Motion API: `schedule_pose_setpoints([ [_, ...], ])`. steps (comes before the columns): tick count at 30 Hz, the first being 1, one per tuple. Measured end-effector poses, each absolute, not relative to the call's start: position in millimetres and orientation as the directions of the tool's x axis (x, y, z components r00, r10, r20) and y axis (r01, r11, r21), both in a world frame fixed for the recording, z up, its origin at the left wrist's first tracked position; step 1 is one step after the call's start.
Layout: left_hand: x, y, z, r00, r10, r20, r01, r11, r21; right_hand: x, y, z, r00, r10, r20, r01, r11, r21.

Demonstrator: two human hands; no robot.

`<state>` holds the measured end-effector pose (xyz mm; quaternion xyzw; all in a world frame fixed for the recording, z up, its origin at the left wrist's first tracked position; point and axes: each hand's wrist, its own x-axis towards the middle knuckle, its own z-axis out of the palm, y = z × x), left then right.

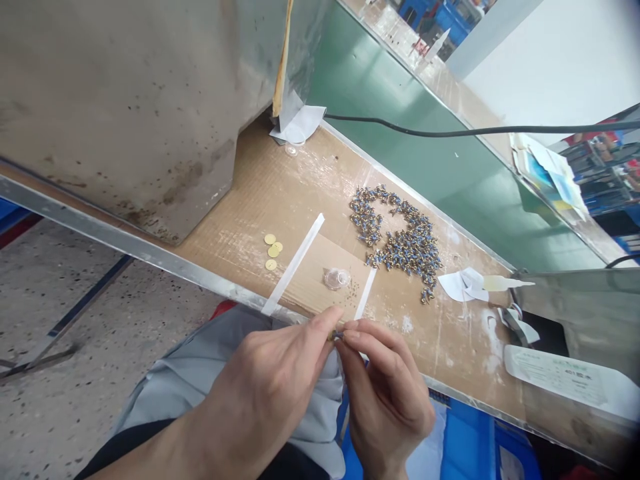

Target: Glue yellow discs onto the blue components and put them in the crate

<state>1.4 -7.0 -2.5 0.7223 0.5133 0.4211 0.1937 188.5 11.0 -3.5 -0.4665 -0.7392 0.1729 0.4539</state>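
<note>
My left hand point(270, 393) and my right hand point(385, 393) meet at the near edge of the cardboard-covered bench point(280, 193). Both pinch one tiny blue and brass part point(336, 335) between their fingertips, thumbs and forefingers pressed together. A heap of several similar small blue and brass parts point(400, 237) lies further out on the bench. A small clear plastic cap point(337, 278) sits just beyond my fingers, between two white tape strips point(294, 263).
Three small brass discs point(272, 250) lie to the left. A large stained metal housing point(125, 100) stands at the back left. White paper scraps point(463, 283), a glue tube point(503, 283), a black cable point(450, 131) and a green conveyor surface point(425, 153) are to the right.
</note>
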Motion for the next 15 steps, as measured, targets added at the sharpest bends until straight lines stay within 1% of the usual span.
schedule_pose_setpoints([
  [3, 1.8, -7.4, -2.3, 0.138, 0.901, 0.412, 0.582, -0.410, 0.702, 187.0, 12.5, 2.8, -0.175, 0.858, 0.483, 0.522, 0.497, -0.694],
  [8, 2.7, -5.7, -0.2, 0.144, 0.894, 0.425, 0.575, -0.425, 0.699, 187.7, 15.9, 15.4, -0.250, 0.862, 0.441, 0.538, 0.502, -0.677],
  [15, 2.9, -7.0, 1.1, 0.151, 0.888, 0.434, 0.601, -0.431, 0.673, 189.3, 18.5, 24.5, -0.306, 0.832, 0.462, 0.567, 0.549, -0.614],
])
